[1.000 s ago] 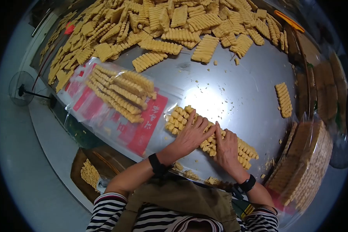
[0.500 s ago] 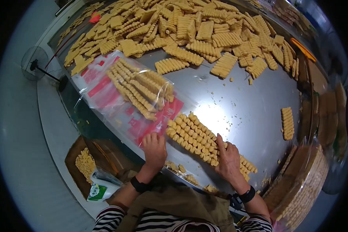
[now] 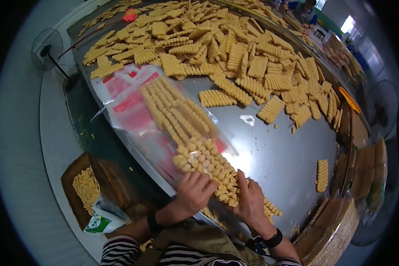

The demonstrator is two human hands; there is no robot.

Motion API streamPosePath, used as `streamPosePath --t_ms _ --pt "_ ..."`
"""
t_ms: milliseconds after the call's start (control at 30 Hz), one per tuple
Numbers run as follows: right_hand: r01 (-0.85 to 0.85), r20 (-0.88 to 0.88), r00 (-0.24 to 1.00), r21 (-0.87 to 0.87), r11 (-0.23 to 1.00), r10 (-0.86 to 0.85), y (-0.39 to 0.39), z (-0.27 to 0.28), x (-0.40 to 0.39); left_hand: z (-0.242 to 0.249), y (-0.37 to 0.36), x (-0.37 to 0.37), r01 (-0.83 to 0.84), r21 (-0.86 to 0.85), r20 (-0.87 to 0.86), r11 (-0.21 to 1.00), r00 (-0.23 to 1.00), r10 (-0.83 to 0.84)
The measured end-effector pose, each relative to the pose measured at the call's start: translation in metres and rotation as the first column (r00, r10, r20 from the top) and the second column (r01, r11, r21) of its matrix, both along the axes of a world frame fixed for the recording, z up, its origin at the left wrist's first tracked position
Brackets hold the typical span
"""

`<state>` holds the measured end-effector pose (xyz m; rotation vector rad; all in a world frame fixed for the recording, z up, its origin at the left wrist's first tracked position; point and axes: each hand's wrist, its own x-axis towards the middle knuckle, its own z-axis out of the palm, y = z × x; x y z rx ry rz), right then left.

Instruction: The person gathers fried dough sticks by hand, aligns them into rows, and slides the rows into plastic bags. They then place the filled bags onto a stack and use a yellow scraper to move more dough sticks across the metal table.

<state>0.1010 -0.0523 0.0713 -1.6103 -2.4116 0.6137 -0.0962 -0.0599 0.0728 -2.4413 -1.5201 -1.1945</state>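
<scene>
My right hand (image 3: 251,201) grips a row of ridged yellow biscuits (image 3: 224,175) stood on edge, its index finger stretched along the side. The row's far end lies against and partly under the mouth of a clear plastic bag (image 3: 119,107) with red print. More ridged biscuits are inside that bag, further up. Curled fingers of my left hand (image 3: 195,190) press at the near edge of the bag, beside the row; the exact pinch is partly hidden. A few biscuits stick out behind my right hand.
A large heap of biscuits (image 3: 235,53) covers the back of the metal table (image 3: 292,159). One biscuit (image 3: 322,175) lies at the right. An orange-handled tool (image 3: 349,99) rests on the right edge. Below left stands a cardboard box (image 3: 73,177) with broken pieces. Packed bags (image 3: 332,230) stand at right.
The biscuit row has moved up and left against the bag's mouth, with my right hand on it. My left hand has shifted to the row's near side. The view has tilted.
</scene>
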Motion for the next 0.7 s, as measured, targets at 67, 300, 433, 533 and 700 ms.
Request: streamPosePath --t_ms 67,300,433,533,700 --pt "-0.046 -0.024 0.999 0.055 0.997 0.048 0.016 0.003 -0.022 0.005 0.005 -0.003 0.014 0.038 0.001 0.999 1.000 -0.014" --pt "-0.259 -0.545 0.833 -0.227 0.939 0.098 0.088 -0.029 -0.060 0.014 0.020 -0.009 0.215 0.118 0.027 0.970 0.975 -0.219" --pt "-0.392 -0.470 0.666 -0.881 0.264 -0.579 0.111 -0.043 -0.049 0.017 0.023 -0.003 0.321 0.123 0.054 0.939 0.943 -0.329" --pt "-0.364 -0.572 0.295 -0.808 0.464 -0.765 0.077 -0.039 -0.060 0.013 0.021 0.007 0.378 0.133 0.060 0.916 0.920 -0.388" --pt "-0.278 -0.599 0.497 -0.796 0.538 -0.628 0.088 -0.042 -0.092 0.013 0.010 0.012 0.452 0.109 0.082 0.885 0.883 -0.461"
